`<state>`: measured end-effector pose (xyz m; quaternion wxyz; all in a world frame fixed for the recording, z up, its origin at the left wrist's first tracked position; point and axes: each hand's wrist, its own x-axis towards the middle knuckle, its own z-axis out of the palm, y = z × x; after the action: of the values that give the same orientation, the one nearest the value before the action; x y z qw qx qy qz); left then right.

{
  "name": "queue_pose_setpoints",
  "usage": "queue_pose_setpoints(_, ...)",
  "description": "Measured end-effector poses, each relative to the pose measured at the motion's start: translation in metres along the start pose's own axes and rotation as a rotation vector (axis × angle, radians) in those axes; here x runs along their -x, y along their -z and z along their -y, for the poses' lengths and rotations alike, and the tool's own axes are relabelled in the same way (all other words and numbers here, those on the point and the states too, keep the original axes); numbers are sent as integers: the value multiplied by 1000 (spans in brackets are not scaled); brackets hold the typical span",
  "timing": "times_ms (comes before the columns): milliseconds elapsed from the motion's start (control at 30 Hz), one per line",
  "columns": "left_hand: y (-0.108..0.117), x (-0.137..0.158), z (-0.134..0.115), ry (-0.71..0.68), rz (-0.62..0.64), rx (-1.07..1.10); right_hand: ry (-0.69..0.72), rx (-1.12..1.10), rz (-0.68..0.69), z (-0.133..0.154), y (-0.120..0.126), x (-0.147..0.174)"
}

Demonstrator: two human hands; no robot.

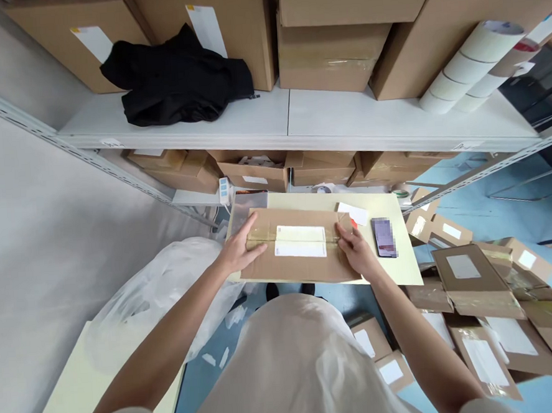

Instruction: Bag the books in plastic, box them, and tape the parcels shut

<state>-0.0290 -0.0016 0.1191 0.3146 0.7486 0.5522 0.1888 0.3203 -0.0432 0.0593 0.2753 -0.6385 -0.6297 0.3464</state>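
A flat cardboard box (261,266) with tape across its middle and a white label (299,241) on top is at the near side of the pale yellow table (409,267). My left hand (239,249) grips its left end, the thumb over the top face. At the right end, my right hand (357,251) holds the box with bent fingers over the edge. Close to the right hand are a white paper (354,213), a small red piece (354,223) and a phone (384,237). The undersides of both hands are hidden.
Above the table runs a shelf (327,119) bearing large cartons (332,60), black clothing (179,81) and tape rolls (473,63). Several labelled parcels (477,281) are piled on the floor to the right. A plastic bag (159,288) bulges at the left.
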Motion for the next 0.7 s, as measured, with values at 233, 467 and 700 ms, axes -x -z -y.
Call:
queue_pose_setpoints(233,-31,7,35,72,35,34,-57,-57,-83,-1,-32,1)
queue_pose_setpoints(467,-35,3,38,64,42,-136,-106,-19,-103,-6,-24,0)
queue_pose_setpoints(700,-64,10,-20,-226,36,-531,-65,114,-190,3,-40,11)
